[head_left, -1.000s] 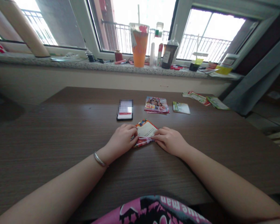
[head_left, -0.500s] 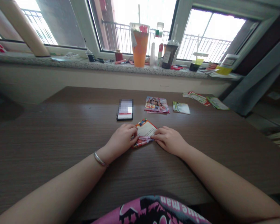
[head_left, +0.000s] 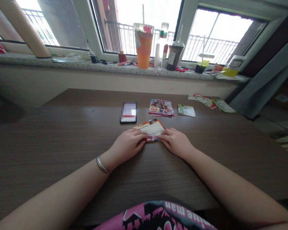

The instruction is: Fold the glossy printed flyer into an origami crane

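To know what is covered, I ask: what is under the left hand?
The left hand rests its fingers on the paper, whose cream side shows beyond them; the covered part and anything beneath the palm cannot be seen.

The left forearm [head_left: 60, 191] slants from the lower left corner to mid-frame, where the left hand [head_left: 127, 141] lies palm down, fingers [head_left: 141, 136] bent inward. The right forearm [head_left: 230, 177] runs from the lower right; just right of centre, the right hand [head_left: 177, 142] pinches, knuckles up.
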A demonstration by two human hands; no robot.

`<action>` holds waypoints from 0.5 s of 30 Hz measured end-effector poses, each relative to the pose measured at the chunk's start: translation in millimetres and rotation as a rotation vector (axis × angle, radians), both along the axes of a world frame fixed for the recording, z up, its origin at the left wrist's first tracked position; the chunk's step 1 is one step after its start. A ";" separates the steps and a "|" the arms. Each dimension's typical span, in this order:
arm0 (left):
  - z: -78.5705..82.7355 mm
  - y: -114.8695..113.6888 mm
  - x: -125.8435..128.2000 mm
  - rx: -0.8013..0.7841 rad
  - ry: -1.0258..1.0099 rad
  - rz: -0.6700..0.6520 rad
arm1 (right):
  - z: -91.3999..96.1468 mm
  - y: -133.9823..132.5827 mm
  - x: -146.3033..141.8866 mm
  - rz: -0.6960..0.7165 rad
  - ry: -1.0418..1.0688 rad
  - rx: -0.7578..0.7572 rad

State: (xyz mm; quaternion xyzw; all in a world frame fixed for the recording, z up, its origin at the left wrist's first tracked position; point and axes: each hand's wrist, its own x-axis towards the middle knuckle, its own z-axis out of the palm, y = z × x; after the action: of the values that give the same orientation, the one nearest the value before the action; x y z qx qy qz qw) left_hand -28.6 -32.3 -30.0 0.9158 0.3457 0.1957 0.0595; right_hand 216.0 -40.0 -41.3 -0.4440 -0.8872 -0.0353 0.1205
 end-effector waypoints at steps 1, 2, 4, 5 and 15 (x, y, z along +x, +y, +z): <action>1.0 -1.8 1.0 -0.004 0.020 0.006 | 0.0 0.2 0.1 0.001 0.000 -0.003; 1.5 -3.1 1.6 -0.001 0.033 0.019 | 0.0 0.3 0.2 0.000 0.000 -0.006; 1.3 -4.4 2.0 -0.007 0.052 0.030 | -0.1 0.6 0.2 -0.005 -0.005 -0.010; 0.7 -4.5 1.8 -0.010 0.057 0.029 | -0.2 0.8 0.3 -0.008 -0.009 -0.012; -2.7 -7.9 1.7 0.030 0.152 0.010 | 1.1 0.2 0.4 -0.032 -0.007 0.004</action>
State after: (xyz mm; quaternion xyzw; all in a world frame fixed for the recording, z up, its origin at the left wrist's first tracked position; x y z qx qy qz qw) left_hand -26.9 -40.2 -32.7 0.9270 0.3511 0.1309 0.0186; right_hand 216.5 -39.8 -40.1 -0.4579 -0.8803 -0.0405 0.1176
